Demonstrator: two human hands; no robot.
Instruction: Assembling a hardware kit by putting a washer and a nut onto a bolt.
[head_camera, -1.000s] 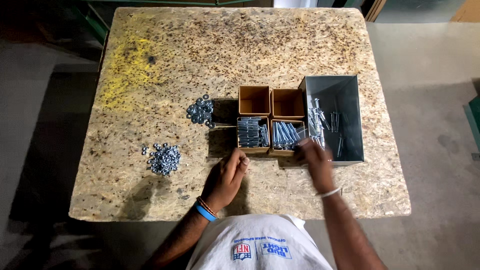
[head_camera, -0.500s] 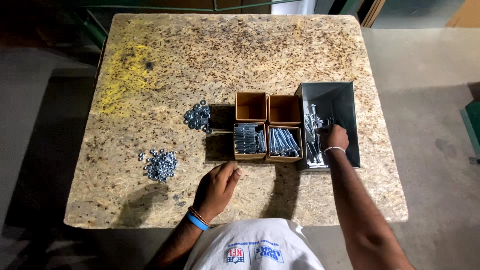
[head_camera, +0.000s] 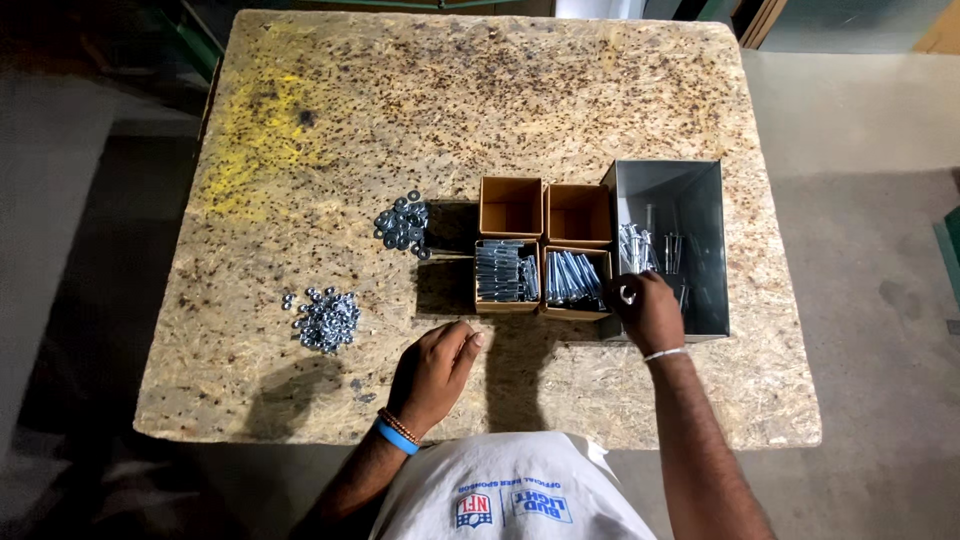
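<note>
A chipboard table (head_camera: 330, 120) filled the view; on it stood a grey metal bin (head_camera: 690, 190) with loose bolts (head_camera: 650, 245) inside, and beside it four small cardboard boxes (head_camera: 511, 205), the two nearer ones filled with sorted bolts; two heaps of washers and nuts (head_camera: 403, 224) lay well apart to the left. The right hand (head_camera: 648, 312) hovered at the bin's near corner, fingers curled around what looked like a small silvery bolt; the left hand (head_camera: 435, 368) rested flat and empty on the table. Such bolts probably handle stiff, smooth and light; pinching the shank seems surest.
</note>
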